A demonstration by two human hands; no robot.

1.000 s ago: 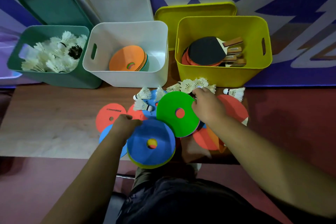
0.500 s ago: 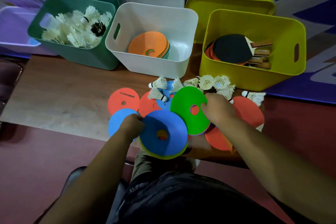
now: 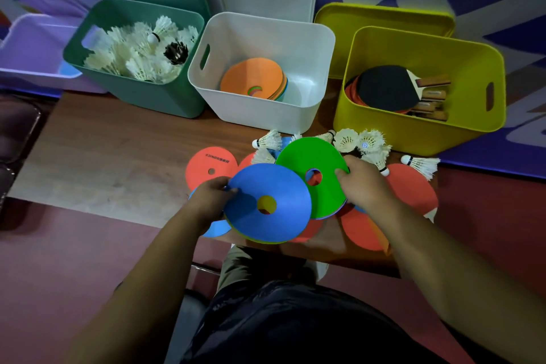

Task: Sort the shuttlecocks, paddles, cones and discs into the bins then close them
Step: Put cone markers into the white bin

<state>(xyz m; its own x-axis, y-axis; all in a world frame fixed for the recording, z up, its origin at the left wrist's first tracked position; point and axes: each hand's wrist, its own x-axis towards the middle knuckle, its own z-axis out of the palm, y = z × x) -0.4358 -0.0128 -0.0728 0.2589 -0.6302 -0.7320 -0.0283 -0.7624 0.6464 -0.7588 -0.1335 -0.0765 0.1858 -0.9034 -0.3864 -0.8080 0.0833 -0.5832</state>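
Observation:
My left hand (image 3: 211, 196) grips the left edge of a small stack of discs topped by a blue disc (image 3: 283, 216), lifted above the table. My right hand (image 3: 362, 183) holds a green disc (image 3: 307, 156) by its right edge, and its lower part is tucked under the blue stack. Red discs (image 3: 211, 161) and another blue one lie flat beneath. Several loose white shuttlecocks (image 3: 359, 142) lie just behind the hands. The white bin (image 3: 322, 47) holds an orange stack of discs (image 3: 252, 78).
A green bin (image 3: 177, 97) at back left is full of shuttlecocks. A yellow bin (image 3: 472, 59) at back right holds paddles (image 3: 387, 87). Three lids lean on the wall behind the bins. The wooden table (image 3: 97, 156) ends just in front of my lap.
My left hand has raised the blue-topped stack and brought it right, over the lower edge of the green disc. The camera view has shifted so the bins sit further right.

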